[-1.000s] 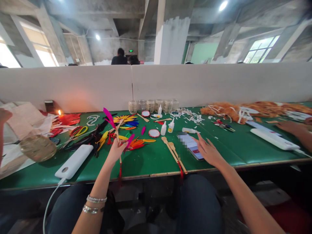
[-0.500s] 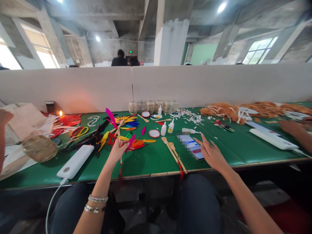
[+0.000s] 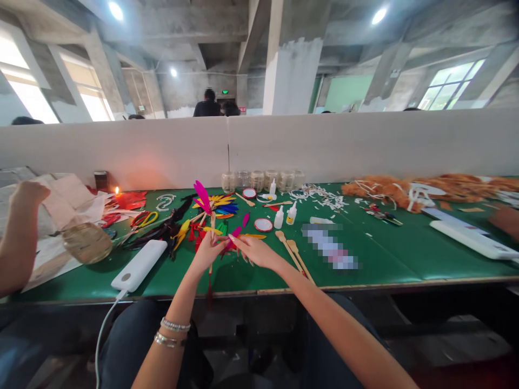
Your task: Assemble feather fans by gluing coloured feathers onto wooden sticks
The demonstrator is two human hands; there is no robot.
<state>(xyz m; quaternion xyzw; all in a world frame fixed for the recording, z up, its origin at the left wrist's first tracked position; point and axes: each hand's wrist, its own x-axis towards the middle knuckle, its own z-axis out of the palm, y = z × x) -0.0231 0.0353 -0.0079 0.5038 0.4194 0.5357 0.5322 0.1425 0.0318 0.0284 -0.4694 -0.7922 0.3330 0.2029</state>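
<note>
My left hand point(image 3: 207, 253) is closed around an upright, thin wooden stick point(image 3: 213, 221) with magenta feathers point(image 3: 203, 197) at its top and a red tassel point(image 3: 210, 292) hanging below. Beside it my right hand point(image 3: 257, 252) meets the left fingertips, pinching a loose magenta feather point(image 3: 233, 237) between them. Part of that feather is hidden by the fingers. Just beyond the hands lie yellow and blue feathers point(image 3: 221, 202) in a fan. Two wooden spoons point(image 3: 292, 248) rest right of my right hand.
A lit candle point(image 3: 117, 191), scissors point(image 3: 145, 219) and a white power bank point(image 3: 140, 265) are at left. Glue bottles point(image 3: 291, 214) and glass jars point(image 3: 257, 181) stand toward the back. A blurred-out phone point(image 3: 330, 246) lies at right. Other people's arms point(image 3: 20, 237) reach in at both sides.
My right hand has moved left from the phone to the magenta feather at my left hand. My left hand still holds the stick. The view has shifted slightly.
</note>
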